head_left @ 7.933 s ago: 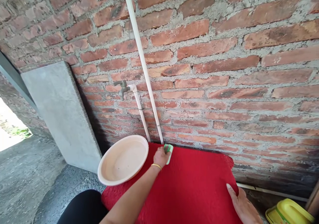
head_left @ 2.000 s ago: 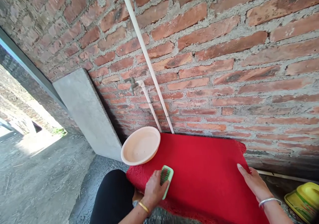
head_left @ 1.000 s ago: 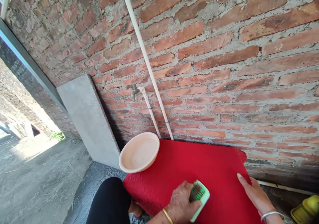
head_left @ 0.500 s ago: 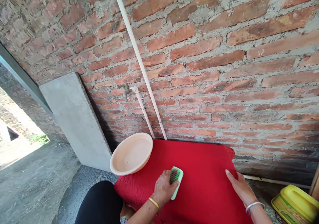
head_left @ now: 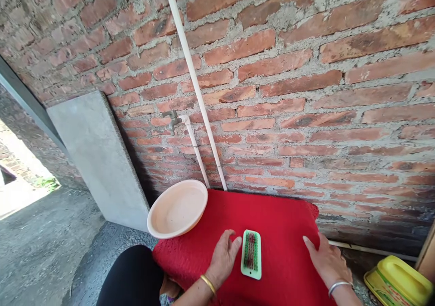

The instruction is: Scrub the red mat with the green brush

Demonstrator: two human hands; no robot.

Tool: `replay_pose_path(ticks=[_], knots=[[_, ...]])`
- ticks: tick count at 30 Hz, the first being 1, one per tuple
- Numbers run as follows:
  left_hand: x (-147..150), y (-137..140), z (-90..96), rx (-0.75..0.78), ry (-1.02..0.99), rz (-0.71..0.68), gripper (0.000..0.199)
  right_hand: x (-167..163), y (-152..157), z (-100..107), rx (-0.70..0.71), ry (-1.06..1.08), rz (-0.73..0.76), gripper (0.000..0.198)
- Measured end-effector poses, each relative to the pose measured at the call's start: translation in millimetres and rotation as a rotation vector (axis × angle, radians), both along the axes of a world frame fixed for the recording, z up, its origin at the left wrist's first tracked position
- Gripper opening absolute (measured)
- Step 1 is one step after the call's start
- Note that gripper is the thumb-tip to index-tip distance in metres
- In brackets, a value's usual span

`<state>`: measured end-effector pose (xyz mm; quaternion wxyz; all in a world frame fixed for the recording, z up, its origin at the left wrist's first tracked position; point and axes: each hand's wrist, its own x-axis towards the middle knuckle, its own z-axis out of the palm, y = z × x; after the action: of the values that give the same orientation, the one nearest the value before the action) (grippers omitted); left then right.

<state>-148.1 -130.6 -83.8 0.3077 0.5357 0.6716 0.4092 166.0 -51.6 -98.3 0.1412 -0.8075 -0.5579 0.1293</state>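
Note:
A scrubbing brush (head_left: 251,254) with a pale green back lies bristles up on the red cloth (head_left: 265,215) that covers a low table. Its bristles are green and dark red. Just left of the brush is my left hand (head_left: 224,256), fingers apart and holding nothing. On the right edge of the cloth rests my right hand (head_left: 328,260), thumb and fingers spread, with nothing in it. Near the table's back left corner sits a pale pink plastic basin (head_left: 178,208), tilted a little and with no water visible in it.
Behind the table rises a brick wall (head_left: 288,93) with white pipes (head_left: 195,81) and a tap (head_left: 172,120). A grey slab (head_left: 98,156) leans at the left. On the floor at the right is a yellow plastic container (head_left: 397,279). My knee (head_left: 131,276) is at the lower left.
My left hand has let go of the brush, which now lies flat with its bristles up, slightly farther right. My right hand has shifted slightly left, its fingers more spread.

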Motion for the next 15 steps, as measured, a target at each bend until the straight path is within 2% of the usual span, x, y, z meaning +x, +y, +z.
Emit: replay_pose_path(ticks=[2,4,6,8,11,15], knots=[[-29,0,1.3,0.057,0.225,0.003,0.043,-21,-14,11,0.062,-0.075,0.085,0.074],[-59,-2,-4.9,0.066,0.464,-0.031,0.035,-51,-29,16,0.072,-0.034,0.219,0.070],[-85,-7,-18.6,0.071,0.695,-0.043,0.035,-85,-44,17,0.013,0.030,0.319,0.066],[-103,-11,-35.1,0.079,0.886,-0.047,0.041,-116,-56,14,0.000,-0.022,0.384,0.063],[-120,-11,-52.2,0.110,1.020,-0.111,0.047,-150,-67,11,0.020,-0.176,0.442,0.064],[-129,-1,-55.8,0.176,1.039,-0.244,0.050,-172,-74,15,-0.050,-0.174,0.460,0.071]])
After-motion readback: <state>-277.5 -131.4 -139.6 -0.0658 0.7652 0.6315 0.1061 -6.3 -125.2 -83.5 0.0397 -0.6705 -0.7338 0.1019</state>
